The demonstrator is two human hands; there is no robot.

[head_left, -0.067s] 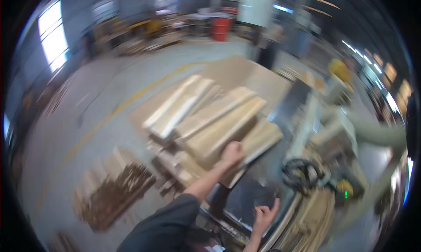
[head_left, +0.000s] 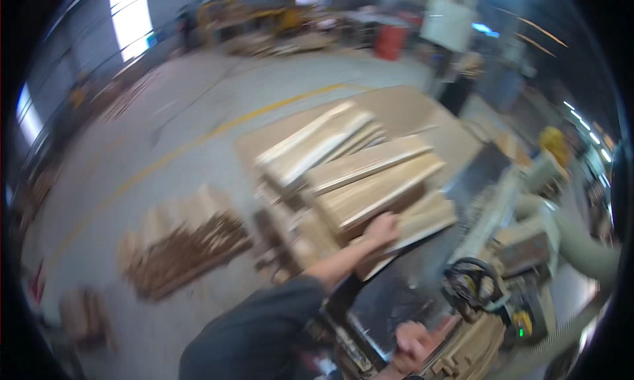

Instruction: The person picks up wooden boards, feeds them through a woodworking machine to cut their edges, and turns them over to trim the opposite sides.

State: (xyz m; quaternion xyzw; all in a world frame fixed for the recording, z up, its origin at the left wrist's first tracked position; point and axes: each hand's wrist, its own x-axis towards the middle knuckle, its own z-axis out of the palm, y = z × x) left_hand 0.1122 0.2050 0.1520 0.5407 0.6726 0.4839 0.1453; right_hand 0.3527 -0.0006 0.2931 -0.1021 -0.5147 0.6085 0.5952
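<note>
My left hand (head_left: 382, 230) reaches out in a dark sleeve and closes on the near end of a pale wooden board (head_left: 422, 223) in a stack of boards (head_left: 350, 168) on a low cart. My right hand (head_left: 414, 343) is low at the bottom edge, fingers curled, resting at the near corner of a dark metal machine table (head_left: 396, 301). The picture is blurred, so I cannot tell if the right hand grips anything.
A pile of thin wood offcuts (head_left: 181, 248) lies on the concrete floor to the left. A woodworking machine with a black handwheel (head_left: 470, 284) and a grey dust hose (head_left: 584, 248) stands at the right. A yellow floor line (head_left: 198, 142) runs behind the stack.
The view has shifted slightly with motion blur. My right hand has curled from open fingers into a looser fist. My left hand stays on the board.
</note>
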